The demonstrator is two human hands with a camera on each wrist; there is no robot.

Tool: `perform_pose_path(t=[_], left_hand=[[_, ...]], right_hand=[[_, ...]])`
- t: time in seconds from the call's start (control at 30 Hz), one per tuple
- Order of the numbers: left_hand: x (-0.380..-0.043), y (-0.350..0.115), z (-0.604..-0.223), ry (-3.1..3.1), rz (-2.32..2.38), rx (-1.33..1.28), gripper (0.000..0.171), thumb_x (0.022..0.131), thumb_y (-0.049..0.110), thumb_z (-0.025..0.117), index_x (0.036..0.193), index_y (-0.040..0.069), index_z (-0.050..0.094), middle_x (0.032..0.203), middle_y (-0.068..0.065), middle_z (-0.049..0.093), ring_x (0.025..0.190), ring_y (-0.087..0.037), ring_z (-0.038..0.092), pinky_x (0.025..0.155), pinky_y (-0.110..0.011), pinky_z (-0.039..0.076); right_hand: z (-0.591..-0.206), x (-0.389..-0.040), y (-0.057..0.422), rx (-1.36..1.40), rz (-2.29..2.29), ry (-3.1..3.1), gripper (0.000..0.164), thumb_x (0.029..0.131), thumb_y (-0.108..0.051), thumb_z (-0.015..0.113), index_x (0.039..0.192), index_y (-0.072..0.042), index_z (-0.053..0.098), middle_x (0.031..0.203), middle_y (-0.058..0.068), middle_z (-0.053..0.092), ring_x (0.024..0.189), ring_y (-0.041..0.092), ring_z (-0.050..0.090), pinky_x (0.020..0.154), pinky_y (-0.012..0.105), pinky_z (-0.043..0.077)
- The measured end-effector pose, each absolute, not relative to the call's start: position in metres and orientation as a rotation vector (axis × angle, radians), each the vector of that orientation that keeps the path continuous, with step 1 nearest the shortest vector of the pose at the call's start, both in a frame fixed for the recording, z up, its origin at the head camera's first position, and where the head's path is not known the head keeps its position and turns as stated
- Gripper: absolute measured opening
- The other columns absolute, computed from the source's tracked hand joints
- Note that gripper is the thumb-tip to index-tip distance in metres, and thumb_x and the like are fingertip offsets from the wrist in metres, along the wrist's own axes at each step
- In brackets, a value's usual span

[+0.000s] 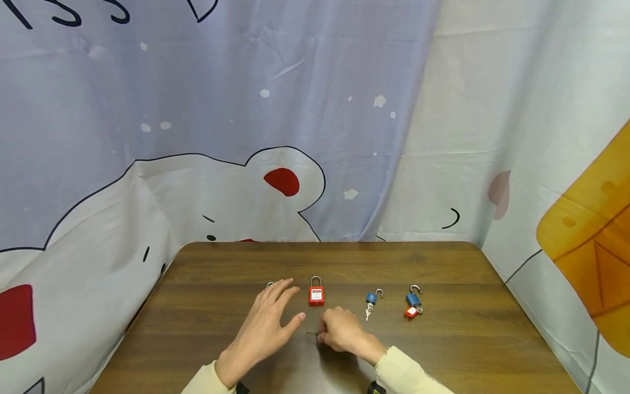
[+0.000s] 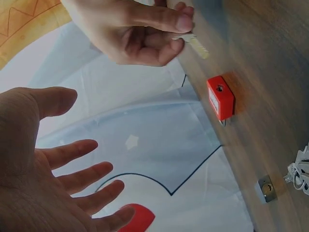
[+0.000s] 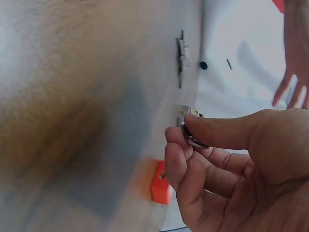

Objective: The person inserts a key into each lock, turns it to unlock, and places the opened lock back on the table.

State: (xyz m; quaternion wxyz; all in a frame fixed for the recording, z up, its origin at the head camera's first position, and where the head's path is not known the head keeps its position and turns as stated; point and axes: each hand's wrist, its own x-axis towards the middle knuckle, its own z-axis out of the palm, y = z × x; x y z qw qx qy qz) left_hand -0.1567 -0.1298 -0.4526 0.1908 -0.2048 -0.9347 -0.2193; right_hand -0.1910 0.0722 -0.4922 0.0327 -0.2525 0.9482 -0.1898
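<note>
My right hand (image 1: pixel 340 329) pinches a small metal key (image 2: pixel 198 47) between thumb and curled fingers. In the right wrist view, part of the key's metal head (image 3: pixel 194 139) shows at the thumb tip. A red padlock (image 1: pixel 316 295) with a white label and closed shackle lies just beyond that hand. The left wrist view shows the keyhole in its base. My left hand (image 1: pixel 268 317) hovers left of the red padlock with fingers spread, holding nothing. Mostly hidden behind it in the head view is another padlock (image 2: pixel 265 188).
On the right of the wooden table (image 1: pixel 221 262) lies a blue padlock (image 1: pixel 371 298) with shackle open and keys (image 1: pixel 369 312) attached. Farther right is another open blue padlock (image 1: pixel 413 300) beside a small red piece (image 1: pixel 410 312). A bunch of keys (image 2: pixel 300 174) appears in the left wrist view.
</note>
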Motion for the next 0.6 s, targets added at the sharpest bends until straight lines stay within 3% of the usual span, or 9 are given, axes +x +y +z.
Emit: perform_pose_path(t=[0.27, 0.6], left_hand=[[-0.161, -0.130, -0.450, -2.621, -0.616, -0.544, 0.051, 0.087, 0.039, 0.073, 0.130, 0.015, 0.060, 0.143, -0.008, 0.053, 0.134, -0.032, 0.047, 0.108, -0.056, 0.040], [-0.165, -0.127, -0.447, -2.608, -0.612, -0.547, 0.054, 0.086, 0.039, 0.072, 0.132, 0.013, 0.059, 0.143, -0.009, 0.053, 0.135, -0.032, 0.047, 0.109, -0.055, 0.040]], right_hand=[[-0.472, -0.189, 0.083, -0.820, -0.670, 2.953, 0.022, 0.076, -0.019, 0.080, 0.066, -0.021, 0.062, 0.055, -0.015, 0.052, 0.052, 0.001, 0.044, 0.052, 0.022, 0.035], [-0.435, -0.183, 0.098, -0.843, -0.870, 2.929, 0.020, 0.083, -0.015, 0.076, 0.071, -0.018, 0.061, 0.057, -0.012, 0.058, 0.050, -0.002, 0.045, 0.049, 0.020, 0.036]])
